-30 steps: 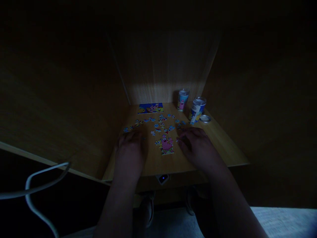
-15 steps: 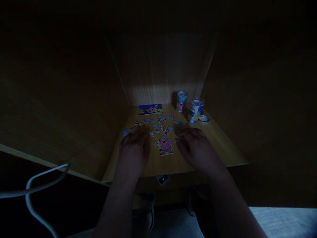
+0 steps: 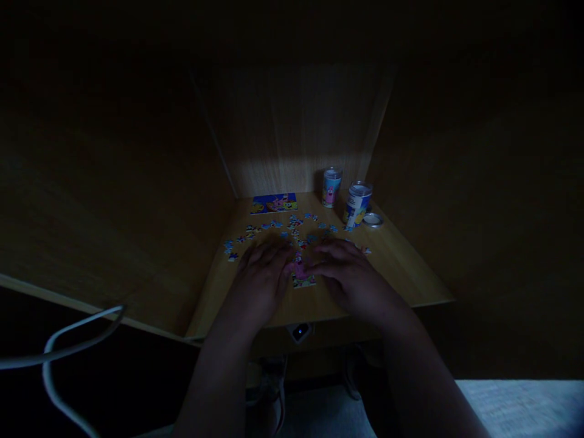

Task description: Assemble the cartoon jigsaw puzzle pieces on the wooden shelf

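A small joined patch of jigsaw puzzle (image 3: 303,275) with a pink cartoon figure lies on a dim wooden desk (image 3: 401,267). My left hand (image 3: 263,278) and my right hand (image 3: 350,272) lie flat on the desk on either side of it, fingertips meeting over its upper part. Several loose puzzle pieces (image 3: 255,230) are scattered just beyond my fingers. The scene is very dark, and I cannot tell whether either hand pinches a piece.
A blue picture card (image 3: 274,203) lies at the back left of the desk. Two printed tins (image 3: 331,187) (image 3: 357,204) stand at the back right, a round lid (image 3: 373,219) beside them. Wooden walls close in on three sides. A white cable (image 3: 55,359) hangs at the lower left.
Both hands have moved inward toward the joined patch, so the fingertips now meet over it. The view has shifted slightly.
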The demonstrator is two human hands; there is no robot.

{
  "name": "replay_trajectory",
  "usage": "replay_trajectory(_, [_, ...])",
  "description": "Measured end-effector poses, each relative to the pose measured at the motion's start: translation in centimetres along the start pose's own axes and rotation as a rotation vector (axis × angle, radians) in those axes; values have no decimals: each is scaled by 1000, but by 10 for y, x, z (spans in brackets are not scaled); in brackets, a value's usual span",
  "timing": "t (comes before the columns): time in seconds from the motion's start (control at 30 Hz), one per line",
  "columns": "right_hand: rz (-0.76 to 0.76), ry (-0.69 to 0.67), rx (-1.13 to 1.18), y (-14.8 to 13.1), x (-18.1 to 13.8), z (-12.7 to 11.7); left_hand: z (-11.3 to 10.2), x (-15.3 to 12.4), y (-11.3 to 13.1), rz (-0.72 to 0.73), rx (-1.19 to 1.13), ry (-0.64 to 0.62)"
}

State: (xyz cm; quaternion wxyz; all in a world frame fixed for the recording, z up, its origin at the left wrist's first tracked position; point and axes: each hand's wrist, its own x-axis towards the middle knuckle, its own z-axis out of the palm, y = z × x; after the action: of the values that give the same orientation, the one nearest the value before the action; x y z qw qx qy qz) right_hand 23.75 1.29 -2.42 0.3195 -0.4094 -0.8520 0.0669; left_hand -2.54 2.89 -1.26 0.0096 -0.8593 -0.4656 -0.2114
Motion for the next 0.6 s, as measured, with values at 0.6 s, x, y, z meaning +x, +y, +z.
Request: replay_trajectory(0.6, [55,61,25,-8,8,-4,14,9,15,-8,-7,-62])
